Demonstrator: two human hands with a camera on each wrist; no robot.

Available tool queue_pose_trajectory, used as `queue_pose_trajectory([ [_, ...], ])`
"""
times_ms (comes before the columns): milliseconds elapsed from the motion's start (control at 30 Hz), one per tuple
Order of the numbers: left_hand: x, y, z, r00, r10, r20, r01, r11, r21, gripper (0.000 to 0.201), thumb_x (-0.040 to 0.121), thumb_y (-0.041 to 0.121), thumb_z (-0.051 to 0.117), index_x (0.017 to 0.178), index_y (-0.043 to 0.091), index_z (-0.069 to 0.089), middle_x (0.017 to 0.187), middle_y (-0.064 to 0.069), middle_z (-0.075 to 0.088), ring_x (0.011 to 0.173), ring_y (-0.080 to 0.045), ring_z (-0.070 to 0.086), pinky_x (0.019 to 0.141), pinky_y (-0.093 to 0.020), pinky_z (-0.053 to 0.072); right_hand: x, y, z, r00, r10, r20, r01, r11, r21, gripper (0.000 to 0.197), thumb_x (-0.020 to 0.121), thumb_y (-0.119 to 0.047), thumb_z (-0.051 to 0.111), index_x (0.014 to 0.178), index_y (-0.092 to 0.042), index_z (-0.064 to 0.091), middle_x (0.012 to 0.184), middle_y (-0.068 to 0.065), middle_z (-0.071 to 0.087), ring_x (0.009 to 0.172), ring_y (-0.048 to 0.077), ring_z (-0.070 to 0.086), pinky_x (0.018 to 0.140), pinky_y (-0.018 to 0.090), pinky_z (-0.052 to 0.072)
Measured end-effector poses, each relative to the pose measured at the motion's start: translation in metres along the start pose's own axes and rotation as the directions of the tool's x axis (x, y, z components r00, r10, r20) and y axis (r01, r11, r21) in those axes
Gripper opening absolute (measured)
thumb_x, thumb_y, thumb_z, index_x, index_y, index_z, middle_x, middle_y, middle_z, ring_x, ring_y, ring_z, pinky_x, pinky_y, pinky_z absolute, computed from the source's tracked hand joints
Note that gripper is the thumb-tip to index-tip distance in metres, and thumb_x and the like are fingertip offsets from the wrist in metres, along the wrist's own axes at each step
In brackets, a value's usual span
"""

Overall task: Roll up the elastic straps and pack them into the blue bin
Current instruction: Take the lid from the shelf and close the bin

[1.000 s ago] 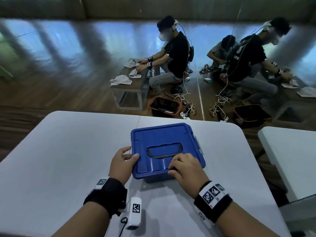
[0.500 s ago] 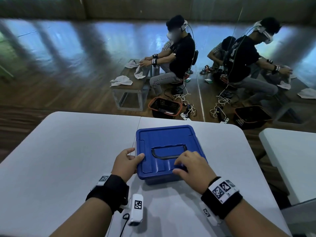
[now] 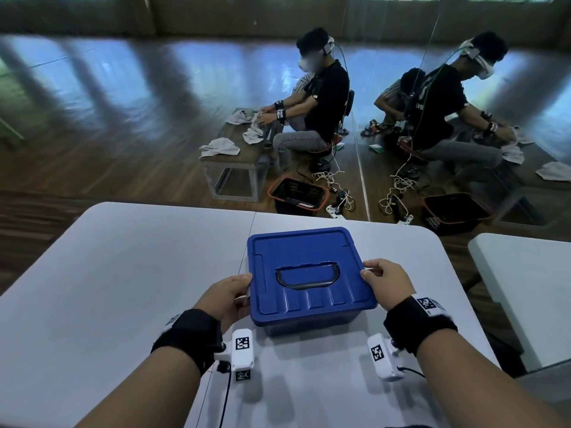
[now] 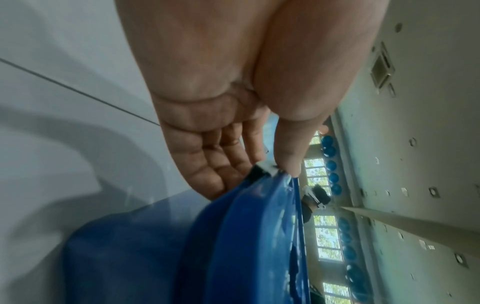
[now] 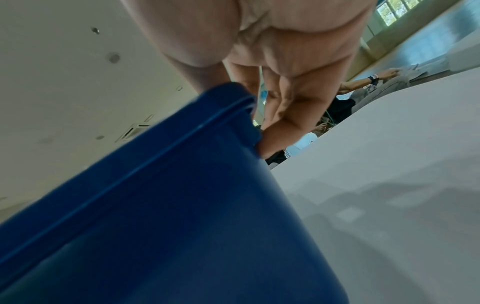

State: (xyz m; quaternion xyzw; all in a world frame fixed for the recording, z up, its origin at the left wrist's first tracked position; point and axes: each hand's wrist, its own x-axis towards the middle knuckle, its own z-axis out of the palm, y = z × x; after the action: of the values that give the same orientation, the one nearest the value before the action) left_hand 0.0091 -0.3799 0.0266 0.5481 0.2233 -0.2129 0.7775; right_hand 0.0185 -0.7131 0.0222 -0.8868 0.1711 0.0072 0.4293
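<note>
A blue bin (image 3: pixel 309 273) with its lid on and a recessed handle stands on the white table (image 3: pixel 123 273). My left hand (image 3: pixel 228 296) grips the bin's left side. In the left wrist view the left hand (image 4: pixel 259 164) has its thumb on the lid's edge and its fingers curled under a pale side latch (image 4: pixel 266 169) of the bin (image 4: pixel 246 236). My right hand (image 3: pixel 386 279) grips the right side. In the right wrist view the right hand (image 5: pixel 249 98) has its thumb over the rim of the bin (image 5: pixel 155 205) and its fingers curled beneath it. No elastic straps show.
A second white table (image 3: pixel 525 288) stands close at the right. Beyond the table's far edge is wooden floor with a bench (image 3: pixel 234 156), a seated person (image 3: pixel 318 112), a dark basket (image 3: pixel 296 196) and loose cables. A mirror wall repeats them at the right.
Both hands have left the lid's near edge and moved out to the bin's left and right sides, where they now grip it. The bin has turned slightly.
</note>
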Motion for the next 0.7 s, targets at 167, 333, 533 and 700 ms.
queue_pose_trajectory([
  [167,-0.004,-0.004,-0.008,0.984,-0.142,0.107,0.159,0.971,-0.176,0.041,0.095,0.027,0.063,0.128,0.002,0.064,0.115,-0.015,0.07,0.09,-0.028,0.072,0.068,-0.038,0.063,-0.008,-0.004,-0.005,0.998,0.03,0.048,-0.036,0.991,0.129,0.007,0.091,-0.013,0.066,0.092,-0.021,0.065,0.096,0.007,0.071,0.088,0.026,0.068,0.08,0.045,0.06],
  [333,-0.003,-0.008,-0.018,0.959,-0.202,0.201,0.245,0.944,-0.219,0.048,0.09,0.032,0.063,0.127,0.001,0.062,0.116,-0.022,0.068,0.09,-0.037,0.073,0.071,-0.048,0.063,-0.023,-0.006,-0.009,0.98,0.121,0.158,-0.162,0.948,0.276,0.007,0.094,-0.013,0.064,0.1,-0.016,0.063,0.092,0.012,0.07,0.077,0.029,0.07,0.058,0.04,0.06],
  [533,-0.004,-0.001,-0.013,0.996,0.043,0.072,-0.051,0.993,0.104,0.026,0.099,0.015,0.057,0.113,-0.003,0.071,0.108,-0.02,0.074,0.085,-0.027,0.07,0.074,-0.04,0.063,-0.032,-0.004,-0.008,0.972,0.149,0.18,-0.207,0.906,0.368,0.01,0.094,-0.01,0.063,0.104,-0.01,0.062,0.092,0.016,0.071,0.074,0.028,0.07,0.056,0.038,0.058],
  [700,-0.005,0.008,-0.012,0.995,0.084,0.059,-0.098,0.944,0.315,0.027,0.104,0.011,0.047,0.103,-0.007,0.066,0.09,-0.02,0.072,0.075,-0.025,0.068,0.065,-0.033,0.061,-0.037,0.002,-0.004,0.979,0.146,0.143,-0.193,0.89,0.414,0.011,0.093,-0.007,0.065,0.103,-0.006,0.062,0.097,0.019,0.069,0.08,0.031,0.07,0.056,0.039,0.058],
])
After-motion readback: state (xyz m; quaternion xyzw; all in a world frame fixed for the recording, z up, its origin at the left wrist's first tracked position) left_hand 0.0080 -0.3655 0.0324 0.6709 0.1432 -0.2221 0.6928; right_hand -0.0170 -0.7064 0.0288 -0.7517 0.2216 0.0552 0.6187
